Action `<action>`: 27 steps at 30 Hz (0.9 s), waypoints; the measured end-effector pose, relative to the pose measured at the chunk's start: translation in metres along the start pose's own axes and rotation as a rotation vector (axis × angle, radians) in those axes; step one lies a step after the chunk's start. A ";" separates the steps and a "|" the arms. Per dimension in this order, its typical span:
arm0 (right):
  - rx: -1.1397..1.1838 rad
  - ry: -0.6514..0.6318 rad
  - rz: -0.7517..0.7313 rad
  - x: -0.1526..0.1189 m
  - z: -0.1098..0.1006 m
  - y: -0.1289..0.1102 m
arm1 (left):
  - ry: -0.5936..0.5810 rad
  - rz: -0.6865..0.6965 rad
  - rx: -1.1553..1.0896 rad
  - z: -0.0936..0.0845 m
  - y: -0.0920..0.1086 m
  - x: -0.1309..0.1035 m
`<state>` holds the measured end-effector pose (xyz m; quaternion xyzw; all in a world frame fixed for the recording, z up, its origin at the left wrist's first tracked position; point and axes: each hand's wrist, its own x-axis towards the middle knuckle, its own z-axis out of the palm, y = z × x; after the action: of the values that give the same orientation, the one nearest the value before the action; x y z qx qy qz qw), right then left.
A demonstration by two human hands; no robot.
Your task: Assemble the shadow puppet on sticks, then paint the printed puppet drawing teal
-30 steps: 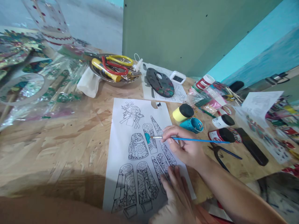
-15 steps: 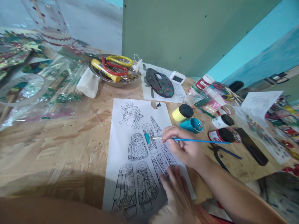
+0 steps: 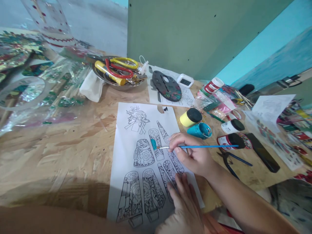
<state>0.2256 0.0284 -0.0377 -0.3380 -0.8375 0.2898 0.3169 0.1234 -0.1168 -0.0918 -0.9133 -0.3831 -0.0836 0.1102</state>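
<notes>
My right hand (image 3: pixel 191 152) pinches a thin blue paintbrush (image 3: pixel 207 146) between thumb and fingers. Its bristle tip touches the sheet of line drawings (image 3: pixel 124 146), at the lower end of a small teal painted patch (image 3: pixel 153 143) on one patterned strip. Lower down, my left hand (image 3: pixel 182 204) lies on the sheet's lower right part with fingers stretched out, holding nothing. Just beyond my right hand, an uncapped jar of teal paint (image 3: pixel 198 130) lies tilted, its opening facing right. Beside it is a yellow paint jar (image 3: pixel 190 117) with a black lid.
Behind the sheet are a metal bowl of tools (image 3: pixel 119 83), a dark palette (image 3: pixel 167 86) and a white digital timer (image 3: pixel 185 80). To the right lie a white jar (image 3: pixel 230 126), a red-labelled jar (image 3: pixel 227 141), pliers (image 3: pixel 227 159) and a black phone (image 3: pixel 264 152). Plastic-wrapped sticks (image 3: pixel 60 87) lie left.
The brush tip has shifted slightly down along the strip, and the teal patch reaches a little lower. My left hand has stayed in place.
</notes>
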 end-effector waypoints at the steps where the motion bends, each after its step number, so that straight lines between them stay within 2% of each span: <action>1: 0.005 0.004 0.000 0.000 0.000 -0.001 | -0.002 -0.008 -0.005 0.001 0.003 0.002; 7: 0.045 0.022 0.011 0.001 -0.001 -0.001 | -0.063 -0.124 -0.019 0.014 0.035 0.027; 13: 0.019 -0.010 0.007 0.001 0.000 0.001 | -0.048 -0.187 -0.015 0.025 0.051 0.025; 17: 0.012 0.014 0.008 0.001 -0.001 -0.002 | -0.039 -0.175 -0.018 0.028 0.052 0.030; 21: -0.005 0.030 -0.006 -0.001 -0.001 -0.001 | -0.045 -0.145 -0.019 0.024 0.048 0.037; 27: -0.014 -0.001 -0.029 -0.001 0.001 0.003 | 0.053 -0.016 -0.013 0.012 0.018 0.013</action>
<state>0.2267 0.0297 -0.0405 -0.3278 -0.8446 0.2793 0.3182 0.1464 -0.1170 -0.1025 -0.9084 -0.3868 -0.1109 0.1137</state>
